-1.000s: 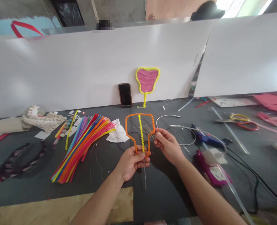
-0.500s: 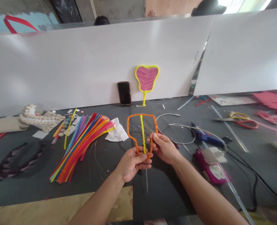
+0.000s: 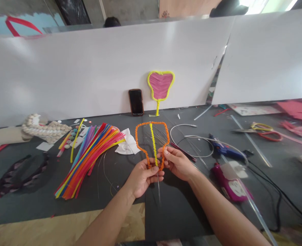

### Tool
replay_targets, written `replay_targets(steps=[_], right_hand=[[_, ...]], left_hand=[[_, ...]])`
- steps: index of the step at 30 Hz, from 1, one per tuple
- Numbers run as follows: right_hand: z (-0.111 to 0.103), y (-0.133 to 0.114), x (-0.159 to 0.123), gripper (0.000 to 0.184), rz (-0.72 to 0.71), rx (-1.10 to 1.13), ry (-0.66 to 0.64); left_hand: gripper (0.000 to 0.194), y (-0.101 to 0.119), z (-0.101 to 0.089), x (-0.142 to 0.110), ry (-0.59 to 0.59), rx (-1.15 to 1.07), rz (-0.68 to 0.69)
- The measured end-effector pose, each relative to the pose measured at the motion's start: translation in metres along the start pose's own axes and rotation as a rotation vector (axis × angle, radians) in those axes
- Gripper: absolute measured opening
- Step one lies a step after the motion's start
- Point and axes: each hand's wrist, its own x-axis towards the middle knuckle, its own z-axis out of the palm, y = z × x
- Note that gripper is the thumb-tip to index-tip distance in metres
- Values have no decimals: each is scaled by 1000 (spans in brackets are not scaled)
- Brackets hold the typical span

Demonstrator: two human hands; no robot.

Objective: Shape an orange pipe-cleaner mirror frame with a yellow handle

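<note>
An orange pipe-cleaner frame (image 3: pixel 136 135), twisted into a fan-like outline, is held up over the dark table. A yellow twisted pipe cleaner (image 3: pixel 154 143) runs down its middle, and bare wire ends stick out below. My left hand (image 3: pixel 145 176) pinches the narrow base, where the orange and yellow strands meet. My right hand (image 3: pixel 177 161) grips the frame's right side near the bottom between thumb and fingers. Behind it, a finished pink fan shape with a yellow border (image 3: pixel 161 85) stands against the white board. Part of the base is hidden by my fingers.
Left lies a bundle of colourful pipe cleaners (image 3: pixel 89 160) beside white tissue (image 3: pixel 126 143). A phone (image 3: pixel 135 102) leans on the white board (image 3: pixel 89 68). Right are a blue glue gun (image 3: pixel 225 148), scissors (image 3: pixel 262 130), a magenta device (image 3: pixel 230 184), cables and loose wires. A braided headband (image 3: pixel 20 184) lies far left.
The top of the orange frame has tipped slightly to the left and up, with the yellow strand leaning along. Both hands keep their hold and have shifted only a little.
</note>
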Motion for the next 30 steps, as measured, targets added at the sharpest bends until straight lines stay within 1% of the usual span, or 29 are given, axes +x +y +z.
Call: replay_targets(steps=[2, 5, 13, 22, 30], right_hand=[[0, 1, 0, 19, 5, 2, -16], [1, 2, 0, 18, -19, 4, -17], [4, 2, 0, 21, -40, 1, 37], [3, 2, -1, 20, 36, 16, -30], [0, 4, 0, 20, 13, 47, -37]], left_hand=[[18, 0, 0, 0, 10, -6, -6], [19, 0, -1, 1, 23, -14, -23], [18, 0, -2, 3, 57, -42, -13], [22, -3, -2, 4, 53, -5, 10], [21, -2, 0, 5, 64, 10, 17]])
